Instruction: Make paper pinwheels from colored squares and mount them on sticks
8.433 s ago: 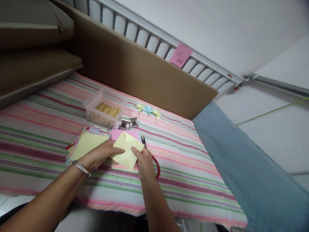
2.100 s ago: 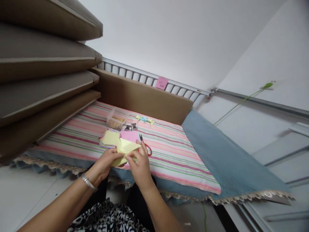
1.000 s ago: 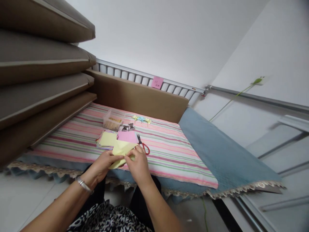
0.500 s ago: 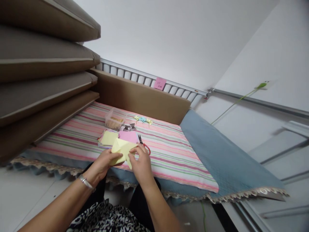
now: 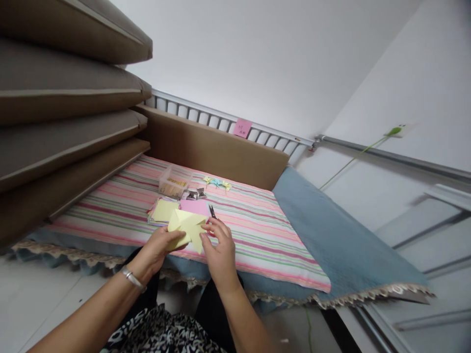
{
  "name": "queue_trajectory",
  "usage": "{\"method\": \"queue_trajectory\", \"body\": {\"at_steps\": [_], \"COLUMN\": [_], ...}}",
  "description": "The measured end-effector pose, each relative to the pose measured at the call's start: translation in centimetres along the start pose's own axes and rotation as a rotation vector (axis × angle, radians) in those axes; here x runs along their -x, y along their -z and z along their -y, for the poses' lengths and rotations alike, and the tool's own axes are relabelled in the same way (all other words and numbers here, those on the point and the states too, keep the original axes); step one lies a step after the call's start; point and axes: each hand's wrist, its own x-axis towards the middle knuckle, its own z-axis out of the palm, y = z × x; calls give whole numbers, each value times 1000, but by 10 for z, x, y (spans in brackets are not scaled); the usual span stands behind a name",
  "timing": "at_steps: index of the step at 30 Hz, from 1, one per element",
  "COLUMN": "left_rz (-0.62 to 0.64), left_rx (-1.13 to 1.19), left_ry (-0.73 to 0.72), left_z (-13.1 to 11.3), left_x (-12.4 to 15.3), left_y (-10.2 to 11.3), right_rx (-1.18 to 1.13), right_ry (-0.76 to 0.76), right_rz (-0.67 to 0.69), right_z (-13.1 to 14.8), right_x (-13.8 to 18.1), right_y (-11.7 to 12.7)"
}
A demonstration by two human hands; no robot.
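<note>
My left hand (image 5: 164, 245) grips a pale yellow sheet of paper (image 5: 191, 226) by its left side, thumb on top. Cut flaps with pointed corners show on the paper. At its right edge is my right hand (image 5: 219, 250), with thumb and fingers apart; whether a fingertip still touches the paper is hard to tell. Behind that hand lie scissors (image 5: 212, 212), their red handles mostly hidden. Beyond the held paper are a pink sheet (image 5: 193, 207) and a stack of yellow and other coloured paper squares (image 5: 164, 210).
A clear plastic box (image 5: 172, 182) with small items stands behind the papers, beside a small dark-and-silver packet (image 5: 194, 194). Yellow and blue paper pinwheels (image 5: 217, 183) lie farther back on the striped cloth (image 5: 265, 235). Stacked brown cushions (image 5: 73, 108) rise at the left.
My right hand has eased slightly right, and its fingers have parted from their pinch on the paper. It now covers more of the scissors' handles. My left hand keeps its hold.
</note>
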Motion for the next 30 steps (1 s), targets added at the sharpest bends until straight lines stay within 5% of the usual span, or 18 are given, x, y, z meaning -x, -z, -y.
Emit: {"method": "queue_trajectory", "body": {"at_steps": [9, 20, 30], "left_rz": [-24, -12, 78], "left_rx": [155, 171, 134], "left_ry": [-61, -40, -49], "left_z": [5, 10, 16], "left_x": [3, 1, -1], "left_y": [-7, -5, -4], "right_rx": [-550, -187, -162], "right_ry": [-512, -230, -262], "right_rz": [7, 42, 68], "right_z": [-26, -11, -3], "right_x": [6, 7, 6], "right_y": [-23, -12, -20]}}
